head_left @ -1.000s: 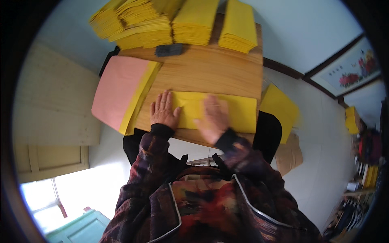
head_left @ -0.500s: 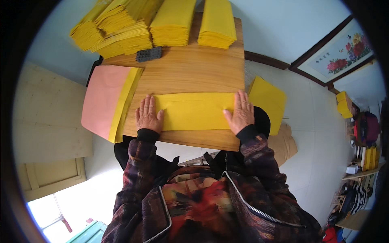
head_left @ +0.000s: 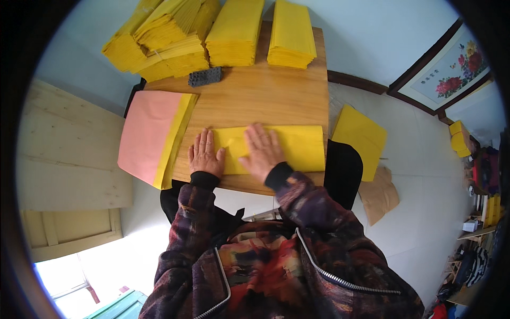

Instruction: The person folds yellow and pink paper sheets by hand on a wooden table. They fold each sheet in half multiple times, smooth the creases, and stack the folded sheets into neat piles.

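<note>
A folded yellow paper sheet (head_left: 300, 149) lies flat near the front edge of the wooden table (head_left: 255, 101). My left hand (head_left: 206, 154) presses flat on its left end, fingers stretched out. Over the sheet's middle rests my right hand (head_left: 263, 151), palm down with the fingers extended and slightly blurred. Left of my left hand is a stack of pink sheets (head_left: 151, 130) with a yellow strip (head_left: 178, 138) along its right side. Neither hand grasps anything.
Bundles of folded yellow paper (head_left: 234, 37) line the table's back, with another bundle (head_left: 290, 37) to their right. A dark grey textured block (head_left: 205, 77) sits before them. Beyond the right edge are a yellow sheet pile (head_left: 361, 141) and brown paper (head_left: 380, 196) lower down.
My right hand has slid left from the sheet's right end to its middle. My left hand remains flat on the left end. The whole view has shifted slightly.
</note>
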A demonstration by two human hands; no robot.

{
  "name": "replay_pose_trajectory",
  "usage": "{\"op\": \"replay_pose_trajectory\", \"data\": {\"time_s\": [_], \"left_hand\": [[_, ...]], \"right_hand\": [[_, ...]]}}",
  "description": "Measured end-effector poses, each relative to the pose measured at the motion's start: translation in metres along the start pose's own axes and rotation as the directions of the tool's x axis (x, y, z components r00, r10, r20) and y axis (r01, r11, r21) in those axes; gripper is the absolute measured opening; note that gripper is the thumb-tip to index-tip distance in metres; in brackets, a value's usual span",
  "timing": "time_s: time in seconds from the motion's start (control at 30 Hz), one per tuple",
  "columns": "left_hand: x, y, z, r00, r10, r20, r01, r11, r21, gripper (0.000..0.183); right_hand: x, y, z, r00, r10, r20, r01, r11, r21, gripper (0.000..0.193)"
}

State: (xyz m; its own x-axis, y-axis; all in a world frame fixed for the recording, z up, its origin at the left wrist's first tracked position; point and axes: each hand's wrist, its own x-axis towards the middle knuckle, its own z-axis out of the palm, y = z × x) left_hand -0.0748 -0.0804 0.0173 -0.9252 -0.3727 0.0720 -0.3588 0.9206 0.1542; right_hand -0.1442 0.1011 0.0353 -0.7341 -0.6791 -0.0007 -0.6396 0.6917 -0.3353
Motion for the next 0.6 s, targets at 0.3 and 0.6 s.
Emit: {"op": "replay_pose_trajectory", "data": {"time_s": [0.3, 0.6], "left_hand": [[0.001, 0.003, -0.010, 1.000, 0.009, -0.009, -0.009, 0.998, -0.059, 0.068], [-0.011, 0.116, -0.006, 0.907, 0.395, 0.147, -0.383, 0.918, -0.108, 0.068]], "right_hand": [[-0.065, 0.105, -0.028, 0.954, 0.213, -0.212, -0.242, 0.963, -0.119, 0.078], [-0.062, 0.108, -0.022, 0.950, 0.190, -0.246, -0.221, 0.969, -0.106, 0.079]]}}
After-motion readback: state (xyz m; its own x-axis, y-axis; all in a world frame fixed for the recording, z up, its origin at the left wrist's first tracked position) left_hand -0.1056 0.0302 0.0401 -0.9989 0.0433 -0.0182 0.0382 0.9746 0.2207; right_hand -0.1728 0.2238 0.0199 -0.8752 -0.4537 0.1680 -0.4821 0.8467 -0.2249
